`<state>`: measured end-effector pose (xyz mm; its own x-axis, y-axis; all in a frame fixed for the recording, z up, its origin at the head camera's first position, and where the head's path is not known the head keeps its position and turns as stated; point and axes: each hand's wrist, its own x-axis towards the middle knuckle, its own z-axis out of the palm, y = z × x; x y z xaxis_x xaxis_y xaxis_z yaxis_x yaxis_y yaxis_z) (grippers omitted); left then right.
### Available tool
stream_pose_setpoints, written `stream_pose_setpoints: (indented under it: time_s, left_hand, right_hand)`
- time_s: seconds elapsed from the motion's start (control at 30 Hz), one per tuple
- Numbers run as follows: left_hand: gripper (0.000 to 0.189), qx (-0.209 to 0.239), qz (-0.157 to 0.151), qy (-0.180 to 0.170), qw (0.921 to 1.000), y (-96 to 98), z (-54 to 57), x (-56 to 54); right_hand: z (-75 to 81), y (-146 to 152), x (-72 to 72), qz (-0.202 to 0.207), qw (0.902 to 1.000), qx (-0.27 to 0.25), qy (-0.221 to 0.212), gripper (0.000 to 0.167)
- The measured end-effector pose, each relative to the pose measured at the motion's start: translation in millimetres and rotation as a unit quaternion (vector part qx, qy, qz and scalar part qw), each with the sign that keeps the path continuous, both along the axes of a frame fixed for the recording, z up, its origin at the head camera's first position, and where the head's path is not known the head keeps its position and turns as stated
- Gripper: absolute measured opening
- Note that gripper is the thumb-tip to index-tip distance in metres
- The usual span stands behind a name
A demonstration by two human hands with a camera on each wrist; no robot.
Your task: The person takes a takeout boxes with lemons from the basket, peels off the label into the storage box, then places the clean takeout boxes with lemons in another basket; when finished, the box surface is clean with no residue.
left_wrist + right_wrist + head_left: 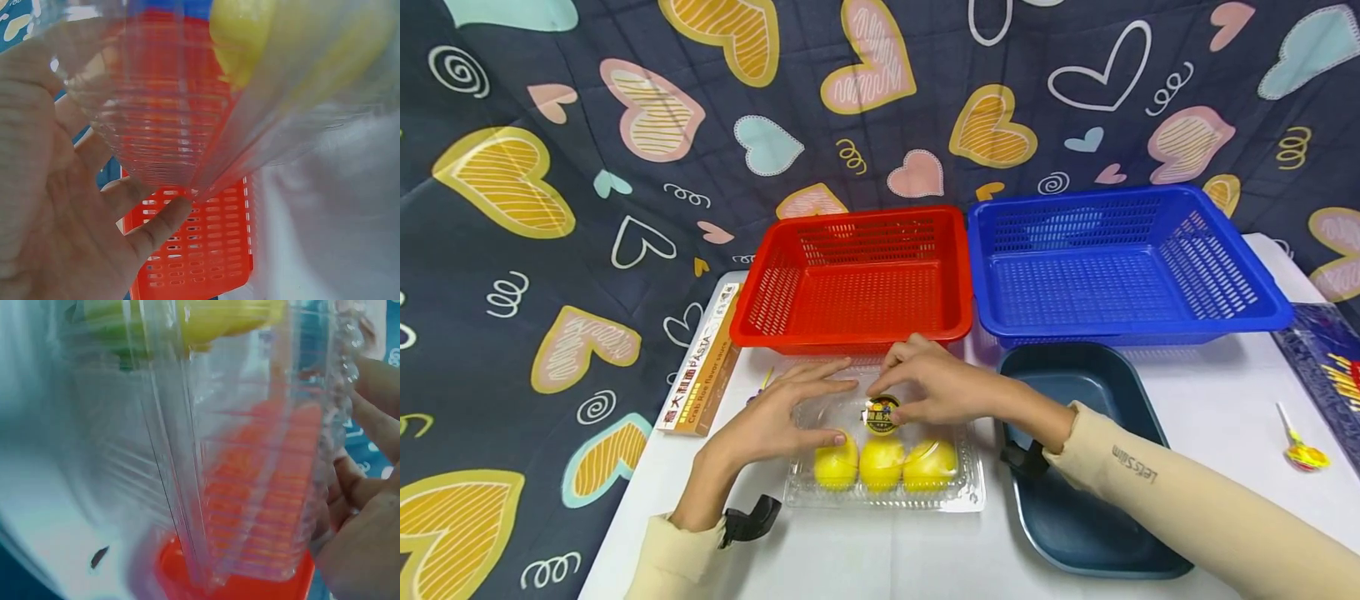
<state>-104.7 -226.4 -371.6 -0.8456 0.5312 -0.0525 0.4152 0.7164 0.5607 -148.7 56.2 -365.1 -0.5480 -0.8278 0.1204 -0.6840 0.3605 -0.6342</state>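
A clear plastic fruit box (887, 497) with a closed-looking lid lies on the table, a round black and gold label (880, 414) on top. Three yellow fruits (882, 463) show through its front half. My left hand (775, 417) is over the box's left side, its fingers extended and its thumb pointing in across the lid. From the right, my right hand (936, 382) reaches over the lid with bent fingers, thumb beside the label. In the wrist views, the left hand (75, 206) and right hand (369, 506) lie along the box's clear ribbed walls.
Behind the box stand a red basket (865, 340) and a blue basket (1135, 327). A dark teal tray (1097, 533) sits under my right forearm. A pasta box (700, 367) lies at left; a lollipop (1305, 455) and a dark packet (1326, 358) are at right.
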Motion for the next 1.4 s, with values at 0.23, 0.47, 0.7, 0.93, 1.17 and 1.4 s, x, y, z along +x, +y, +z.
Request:
stream_pose_setpoints:
  time_s: [0.23, 0.47, 0.7, 0.93, 1.17, 1.4]
  left_hand:
    - [0.064, 0.007, 0.001, -0.010, 0.9999, 0.3, -0.8, -2.0]
    - [0.064, 0.007, 0.006, -0.009, 0.9999, 0.0, -0.7, -1.7]
    - [0.065, 0.007, 0.007, -0.007, 0.9999, 0.3, -0.6, -2.7]
    - [0.065, 0.007, 0.016, -0.022, 0.9996, 0.7, 1.6, -4.0]
    - [0.065, 0.000, 0.013, -0.023, 0.9996, 2.6, 1.3, -5.5]
    - [0.065, -0.014, 0.010, -0.022, 0.9996, 5.4, 4.7, -6.1]
  right_hand:
    - [0.0, -6.2, 1.2, -0.013, 0.9994, 0.031, 0.003, 0.036]
    - [1.0, -9.5, 2.1, -0.025, 0.9984, 0.049, -0.008, 0.030]
    - [-3.0, -9.5, 0.5, -0.029, 0.9993, 0.016, -0.017, 0.019]
    - [-1.5, -8.8, 0.8, -0.021, 0.9993, -0.018, -0.026, 0.019]
    - [-2.8, -11.2, 1.6, -0.042, 0.9989, -0.009, -0.022, 0.013]
    - [-2.6, -8.1, 1.0, -0.035, 0.9988, -0.025, -0.022, 0.014]
